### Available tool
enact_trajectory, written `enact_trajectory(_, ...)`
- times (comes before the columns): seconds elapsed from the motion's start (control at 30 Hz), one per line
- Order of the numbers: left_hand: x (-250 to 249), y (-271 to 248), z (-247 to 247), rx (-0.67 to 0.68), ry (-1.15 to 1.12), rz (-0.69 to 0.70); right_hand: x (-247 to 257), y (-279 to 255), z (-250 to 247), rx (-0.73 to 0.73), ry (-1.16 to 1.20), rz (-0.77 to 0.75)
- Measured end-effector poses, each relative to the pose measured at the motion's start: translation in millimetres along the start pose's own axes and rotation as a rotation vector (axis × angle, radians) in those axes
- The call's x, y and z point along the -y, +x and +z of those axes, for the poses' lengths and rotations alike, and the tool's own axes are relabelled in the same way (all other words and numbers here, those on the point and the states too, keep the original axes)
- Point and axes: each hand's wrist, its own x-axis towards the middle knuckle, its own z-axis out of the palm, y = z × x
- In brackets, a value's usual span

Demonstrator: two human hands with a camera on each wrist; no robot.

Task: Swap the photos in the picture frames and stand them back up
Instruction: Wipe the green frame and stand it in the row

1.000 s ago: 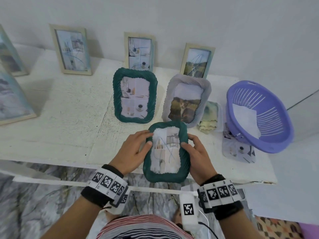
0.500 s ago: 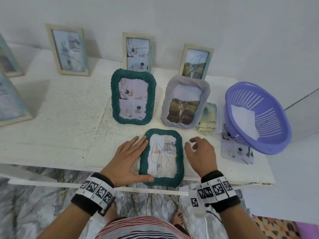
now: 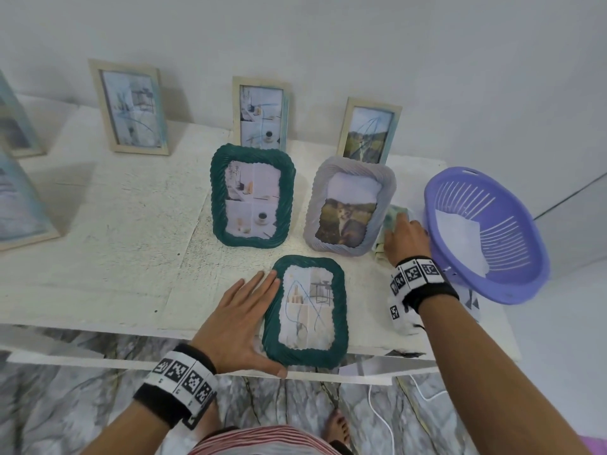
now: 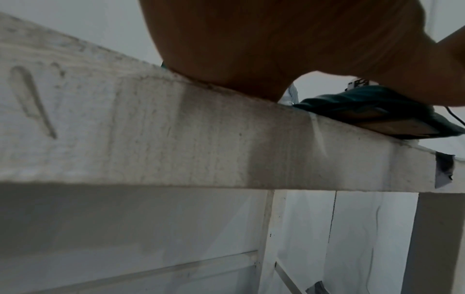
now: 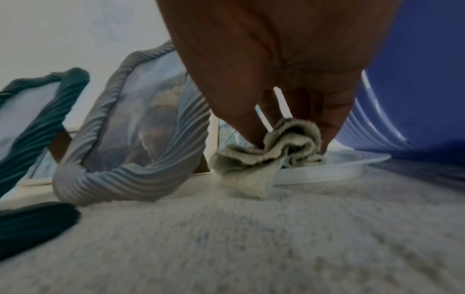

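Frame (image 3: 307,311) face-up on table (image 3: 115,251), long axis toward wall.

A dark green ribbed frame (image 3: 307,311) lies flat, picture up, at the table's (image 3: 115,244) front edge, its near end overhanging that edge. Behind it, toward the middle, a matching green frame (image 3: 252,195) stands upright showing a four-part collage. Just to its right stands a grey ribbed frame (image 3: 349,206) holding a cat photo.

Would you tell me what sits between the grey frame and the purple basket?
The right hand pinching a folded cloth, which lies on a clear lid; right wrist view shows it best.
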Motion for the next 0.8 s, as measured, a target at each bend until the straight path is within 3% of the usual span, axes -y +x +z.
enact_trajectory(0.23, 0, 1, 0, 0.012, 0.009, -0.004, -2, -15, -10, -0.008, 0.134, 0.032)
enact_trajectory(0.5, 0, 0, 0, -0.004, -0.010, -0.001, 4, -101, -23, 0.109, 0.328, 0.039)
enact_trajectory(0.67, 0, 0, 1, 0.004, -0.002, -0.002, 28, -134, -15, 0.092, 0.462, -0.144)
enact_trajectory(0.8, 0, 0, -1, 0.020, 0.005, -0.001, 49, -133, 2, 0.118, 0.311, -0.325)
